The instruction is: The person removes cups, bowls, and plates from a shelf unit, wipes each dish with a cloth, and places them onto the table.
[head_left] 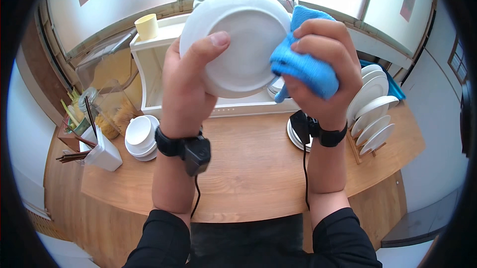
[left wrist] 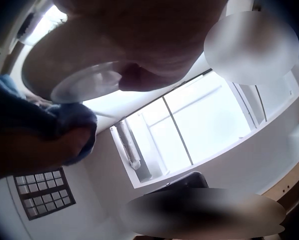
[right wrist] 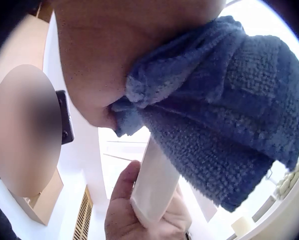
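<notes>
A round white plate [head_left: 243, 44] is held up over the table, its face tilted toward the head camera. My left hand [head_left: 191, 76] grips it at the left edge, thumb across the face and the other fingers hidden behind. My right hand [head_left: 330, 64] clutches a bunched blue cloth [head_left: 310, 72], which meets the plate's right edge. In the right wrist view the cloth [right wrist: 224, 110] hangs in folds from the curled fingers, with the plate [right wrist: 157, 185] seen nearly edge-on. The left wrist view has the plate [left wrist: 89, 82] from below, the cloth close beside it.
On the right, several plates stand in a wooden rack [head_left: 358, 151]. Stacked white bowls [head_left: 139, 134] and a white chopstick holder [head_left: 104, 151] sit at the left. Behind the hands is a white shelf [head_left: 154, 69] with a yellow cup [head_left: 146, 27]. More small plates [head_left: 296, 136] lie under the right wrist.
</notes>
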Motion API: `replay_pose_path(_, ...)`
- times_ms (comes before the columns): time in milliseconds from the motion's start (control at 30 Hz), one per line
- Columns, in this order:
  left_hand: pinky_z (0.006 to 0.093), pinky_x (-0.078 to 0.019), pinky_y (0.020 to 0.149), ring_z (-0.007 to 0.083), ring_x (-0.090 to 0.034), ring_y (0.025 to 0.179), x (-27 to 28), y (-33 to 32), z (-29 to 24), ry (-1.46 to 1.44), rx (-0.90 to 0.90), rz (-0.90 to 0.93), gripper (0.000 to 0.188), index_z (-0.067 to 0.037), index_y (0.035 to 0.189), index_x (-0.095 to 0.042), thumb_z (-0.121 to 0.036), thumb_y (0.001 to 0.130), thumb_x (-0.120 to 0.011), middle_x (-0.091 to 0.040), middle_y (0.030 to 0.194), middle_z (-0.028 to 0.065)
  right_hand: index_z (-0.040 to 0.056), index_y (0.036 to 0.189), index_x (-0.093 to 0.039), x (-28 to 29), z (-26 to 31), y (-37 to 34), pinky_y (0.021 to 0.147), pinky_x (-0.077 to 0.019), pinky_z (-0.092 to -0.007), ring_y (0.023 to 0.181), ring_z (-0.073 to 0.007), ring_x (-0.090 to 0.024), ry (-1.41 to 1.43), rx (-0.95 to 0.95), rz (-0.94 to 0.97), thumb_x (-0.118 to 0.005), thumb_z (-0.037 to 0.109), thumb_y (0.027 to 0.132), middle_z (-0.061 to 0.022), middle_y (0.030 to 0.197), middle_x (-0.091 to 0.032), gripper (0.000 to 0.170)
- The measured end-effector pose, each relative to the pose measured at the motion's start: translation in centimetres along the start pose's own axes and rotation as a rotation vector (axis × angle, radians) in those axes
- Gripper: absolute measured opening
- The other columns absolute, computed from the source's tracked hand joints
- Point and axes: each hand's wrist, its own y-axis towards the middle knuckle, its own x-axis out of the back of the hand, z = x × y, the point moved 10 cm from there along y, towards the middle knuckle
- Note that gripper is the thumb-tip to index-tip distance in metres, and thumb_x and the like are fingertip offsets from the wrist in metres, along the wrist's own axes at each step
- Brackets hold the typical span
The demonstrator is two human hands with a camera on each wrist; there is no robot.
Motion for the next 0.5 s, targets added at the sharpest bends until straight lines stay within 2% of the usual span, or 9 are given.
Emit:
replay_pose_path(33, 0.0363, -0.0619, 0.091, 0.0231, -0.076, 0.104, 0.4, 0.1, -0.3, -0.003, 0.003, 0.000, 0.051, 0.007, 0.132, -0.066, -0.012, 0.087, -0.082, -0.076, 0.118, 0.0155, 0.0083, 0.102, -0.075, 0.1, 0.3, 0.2, 0.077, -0.0581, -0.0372, 0.088, -0.0281, -0.070, -0.002, -0.002, 0.003, -0.095, 0.010, 0.061, -0.0123, 0.107, -0.070, 0.046)
replay_pose_path(100, 0.0337, -0.0616, 0.089, 0.0190, -0.077, 0.096, 0.8, -0.2, 0.1, 0.459, 0.114, 0.149, 0.044, 0.006, 0.124, -0.072, -0.016, 0.088, -0.085, -0.079, 0.111, 0.0126, 0.0111, 0.103, -0.076, -0.2, 1.3, 0.2, 0.074, -0.0587, -0.0384, 0.088, -0.0293, -0.071, 0.055, 0.022, 0.057, -0.096, 0.013, 0.055, -0.0115, 0.108, -0.071, 0.052)
replay_pose_path(167, 0.0308, -0.0605, 0.084, 0.0124, -0.074, 0.091, -1.0, -1.1, 0.7, 0.683, 0.177, 0.447, 0.034, 0.004, 0.113, -0.079, -0.017, 0.088, -0.087, -0.080, 0.101, 0.0083, 0.0136, 0.102, -0.075, -0.3, 1.7, 0.1, 0.069, -0.0590, -0.0387, 0.082, -0.0287, -0.071, 0.052, 0.039, 0.056, -0.097, 0.018, 0.054, -0.0096, 0.108, -0.070, 0.052)
replay_pose_path(233, 0.0317, -0.0599, 0.088, 0.0137, -0.073, 0.100, -1.4, -1.6, 2.0, 0.699, 0.306, 0.450, 0.047, 0.005, 0.120, -0.074, -0.011, 0.080, -0.092, -0.077, 0.113, 0.0070, 0.0119, 0.101, -0.074, -2.1, 3.0, -0.2, 0.069, -0.0560, -0.0345, 0.084, -0.0254, -0.071, -0.001, 0.081, 0.248, -0.095, 0.032, 0.066, -0.0122, 0.109, -0.071, 0.046)
replay_pose_path(267, 0.0317, -0.0599, 0.088, 0.0137, -0.073, 0.100, -1.7, -1.8, 2.0, 0.698, 0.308, 0.447, 0.047, 0.005, 0.120, -0.074, -0.011, 0.080, -0.092, -0.077, 0.113, 0.0070, 0.0123, 0.098, -0.072, -2.6, 3.5, 0.0, 0.064, -0.0551, -0.0332, 0.080, -0.0256, -0.069, -0.060, 0.071, 0.276, -0.095, 0.028, 0.060, -0.0109, 0.108, -0.070, 0.047)
replay_pose_path(367, 0.0319, -0.0607, 0.088, 0.0145, -0.073, 0.101, -1.4, -1.9, 1.0, 0.775, 0.234, 0.363, 0.050, 0.005, 0.125, -0.072, -0.013, 0.082, -0.091, -0.077, 0.113, 0.0081, 0.0120, 0.097, -0.071, -2.1, 2.7, 0.0, 0.067, -0.0555, -0.0341, 0.082, -0.0266, -0.068, -0.086, 0.038, 0.253, -0.094, 0.023, 0.058, -0.0106, 0.108, -0.069, 0.046)
replay_pose_path(433, 0.0327, -0.0615, 0.089, 0.0172, -0.075, 0.102, -0.4, -1.5, 0.2, 0.692, 0.240, 0.296, 0.057, 0.006, 0.132, -0.067, -0.010, 0.082, -0.090, -0.077, 0.116, 0.0114, 0.0115, 0.095, -0.071, -1.5, 2.8, 0.4, 0.071, -0.0555, -0.0354, 0.084, -0.0275, -0.068, -0.054, 0.004, 0.226, -0.092, 0.019, 0.058, -0.0106, 0.108, -0.069, 0.043)
replay_pose_path(467, 0.0302, -0.0603, 0.082, 0.0138, -0.075, 0.091, -0.7, -1.4, -0.7, 0.605, 0.113, 0.293, 0.040, 0.006, 0.119, -0.075, -0.015, 0.087, -0.086, -0.080, 0.105, 0.0104, 0.0112, 0.094, -0.071, -1.0, 2.6, 0.5, 0.073, -0.0553, -0.0360, 0.085, -0.0276, -0.068, -0.056, -0.019, 0.204, -0.091, 0.018, 0.058, -0.0105, 0.108, -0.069, 0.042)
replay_pose_path(500, 0.0302, -0.0603, 0.082, 0.0138, -0.075, 0.091, -0.5, -1.3, -0.5, 0.610, 0.109, 0.293, 0.040, 0.006, 0.119, -0.075, -0.015, 0.087, -0.086, -0.080, 0.105, 0.0104, 0.0110, 0.094, -0.070, -0.5, 2.5, 0.5, 0.075, -0.0552, -0.0367, 0.086, -0.0276, -0.067, -0.056, -0.045, 0.183, -0.090, 0.017, 0.059, -0.0103, 0.108, -0.070, 0.041)
